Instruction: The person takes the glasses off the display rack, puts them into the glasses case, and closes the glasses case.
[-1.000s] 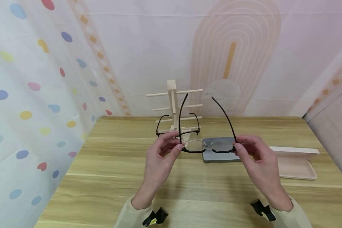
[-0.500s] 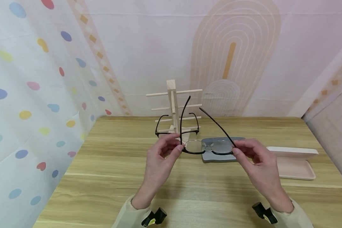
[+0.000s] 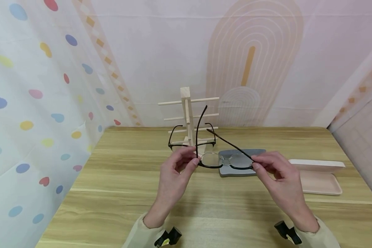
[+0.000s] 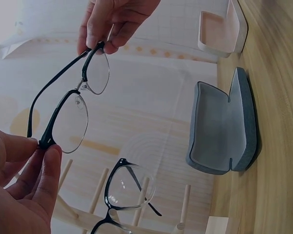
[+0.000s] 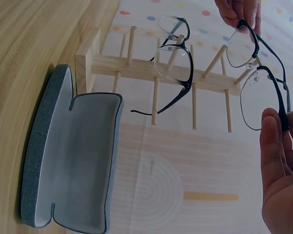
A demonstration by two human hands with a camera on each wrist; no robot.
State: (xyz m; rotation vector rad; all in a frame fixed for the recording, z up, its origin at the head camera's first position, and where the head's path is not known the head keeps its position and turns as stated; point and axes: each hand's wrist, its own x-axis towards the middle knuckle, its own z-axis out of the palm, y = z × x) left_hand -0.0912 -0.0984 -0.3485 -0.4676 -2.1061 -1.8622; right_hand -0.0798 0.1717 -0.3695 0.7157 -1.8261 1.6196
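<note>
Both hands hold one pair of black half-rim eyeglasses up above the table, lenses toward the body. My left hand pinches the left corner by the hinge, where the temple stands out straight. At the other corner my right hand pinches frame and temple together; that temple slants inward behind the lenses. In the left wrist view, the left thumb and fingertips close on the frame's end piece. Beyond them a wooden display stand carries a second pair of dark-framed eyeglasses on its lower pegs.
A grey-blue eyeglass case lies open on the wooden table, behind the held eyeglasses. To the right is an open pale pink case, partly behind the right hand. Patterned curtains hang at the back and left.
The right temple of the held eyeglasses has swung inward, its tip going left and down. The right hand has shifted slightly at its corner; the left hand has stayed nearly still.
</note>
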